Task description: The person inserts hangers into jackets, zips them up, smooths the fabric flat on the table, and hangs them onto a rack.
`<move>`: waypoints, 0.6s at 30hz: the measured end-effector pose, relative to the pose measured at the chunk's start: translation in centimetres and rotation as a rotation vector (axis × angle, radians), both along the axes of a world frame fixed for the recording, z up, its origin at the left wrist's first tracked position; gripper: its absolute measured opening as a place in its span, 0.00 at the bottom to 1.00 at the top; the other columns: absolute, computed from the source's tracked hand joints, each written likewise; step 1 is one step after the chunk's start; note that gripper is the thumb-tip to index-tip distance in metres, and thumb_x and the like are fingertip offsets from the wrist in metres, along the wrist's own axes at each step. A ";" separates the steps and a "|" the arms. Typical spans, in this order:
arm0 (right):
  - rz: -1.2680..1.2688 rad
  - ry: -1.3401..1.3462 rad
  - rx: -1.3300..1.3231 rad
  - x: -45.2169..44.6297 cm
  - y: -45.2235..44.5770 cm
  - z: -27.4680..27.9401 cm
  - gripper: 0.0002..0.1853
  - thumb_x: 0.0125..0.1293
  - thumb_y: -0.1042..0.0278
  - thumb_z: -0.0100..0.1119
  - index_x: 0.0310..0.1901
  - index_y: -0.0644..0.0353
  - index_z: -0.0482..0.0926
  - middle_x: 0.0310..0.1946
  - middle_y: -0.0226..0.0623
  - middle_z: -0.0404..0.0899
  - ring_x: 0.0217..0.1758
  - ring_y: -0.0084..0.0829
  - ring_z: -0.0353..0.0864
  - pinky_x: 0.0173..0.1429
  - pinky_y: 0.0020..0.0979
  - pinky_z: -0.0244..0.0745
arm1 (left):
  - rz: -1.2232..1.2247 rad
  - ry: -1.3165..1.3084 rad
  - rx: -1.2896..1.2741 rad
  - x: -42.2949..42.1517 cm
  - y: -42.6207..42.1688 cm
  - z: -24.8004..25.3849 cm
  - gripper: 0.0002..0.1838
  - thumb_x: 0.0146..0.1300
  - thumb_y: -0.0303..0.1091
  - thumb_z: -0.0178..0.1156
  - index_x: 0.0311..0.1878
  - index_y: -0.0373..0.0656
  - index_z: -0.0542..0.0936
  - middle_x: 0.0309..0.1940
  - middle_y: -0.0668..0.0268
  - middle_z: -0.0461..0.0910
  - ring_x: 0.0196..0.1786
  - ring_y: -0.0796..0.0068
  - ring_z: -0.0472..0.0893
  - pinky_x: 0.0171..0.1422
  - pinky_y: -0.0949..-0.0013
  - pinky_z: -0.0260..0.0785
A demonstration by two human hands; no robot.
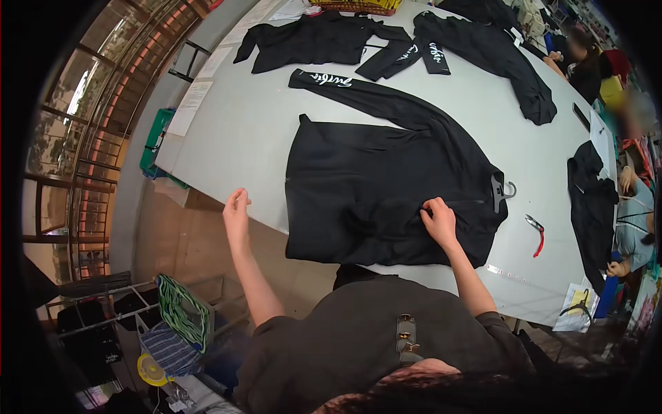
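Note:
A black long-sleeved jacket (365, 186) lies spread on the grey-white table, a grey hanger (501, 192) in its collar. One sleeve stretches to the upper left and carries white lettering (329, 80) near the cuff. On the chest, beside a straight seam or zip line, my right hand (439, 221) has its fingers pinched on the fabric. My left hand (236, 203) is held away from the jacket, left of its hem, near the table's edge. Its fingers are pressed together; anything between them is too small to make out.
Red-handled snips (535, 236) lie right of the collar. More black garments (317, 41) lie at the back and along the right side (589, 207). A yellow basket (355, 7) stands at the far edge. Several people (634, 228) are along the right. A rack with bags (183, 317) stands lower left.

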State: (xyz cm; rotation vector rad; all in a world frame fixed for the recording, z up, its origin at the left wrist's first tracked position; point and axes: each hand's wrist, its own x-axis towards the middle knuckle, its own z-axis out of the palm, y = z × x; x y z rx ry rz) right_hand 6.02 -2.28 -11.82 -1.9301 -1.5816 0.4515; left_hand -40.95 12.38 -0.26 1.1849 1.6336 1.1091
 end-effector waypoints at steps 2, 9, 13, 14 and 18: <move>0.001 0.026 0.024 0.0 0.0 -0.3 0.06 0.60 0.69 0.66 0.36 0.59 0.79 0.36 0.36 0.79 0.37 0.43 0.81 0.42 0.41 0.70 | 0.170 0.064 0.054 1.7 1.1 -3.5 0.25 0.72 0.45 0.60 0.64 0.37 0.76 0.52 0.56 0.79 0.57 0.65 0.76 0.63 0.63 0.68; -0.404 0.623 0.160 4.7 -5.4 0.1 0.05 0.70 0.76 0.58 0.45 0.64 0.77 0.34 0.30 0.78 0.30 0.19 0.78 0.36 0.24 0.76 | 0.077 0.759 0.053 11.8 11.0 -14.6 0.34 0.71 0.55 0.57 0.71 0.41 0.68 0.67 0.50 0.71 0.69 0.49 0.70 0.69 0.45 0.63; -0.954 0.627 0.482 15.3 -17.4 1.9 0.09 0.72 0.69 0.57 0.49 0.63 0.77 0.34 0.31 0.78 0.31 0.21 0.79 0.38 0.26 0.77 | 0.217 0.926 0.212 13.6 15.2 -17.8 0.24 0.71 0.48 0.57 0.63 0.43 0.77 0.58 0.57 0.78 0.61 0.52 0.75 0.64 0.47 0.65; -1.075 0.580 0.498 17.4 -20.8 2.8 0.10 0.72 0.68 0.58 0.50 0.62 0.77 0.35 0.31 0.79 0.32 0.21 0.79 0.39 0.27 0.77 | 0.182 0.892 0.214 14.3 15.5 -17.7 0.21 0.71 0.46 0.57 0.59 0.44 0.79 0.55 0.59 0.79 0.59 0.53 0.76 0.63 0.48 0.65; -1.309 0.451 0.444 22.4 -30.4 2.3 0.16 0.71 0.59 0.62 0.53 0.61 0.76 0.39 0.31 0.80 0.38 0.25 0.80 0.43 0.27 0.75 | 0.148 0.803 0.299 16.3 16.2 -17.7 0.11 0.71 0.40 0.56 0.46 0.47 0.84 0.43 0.64 0.83 0.51 0.58 0.80 0.59 0.50 0.66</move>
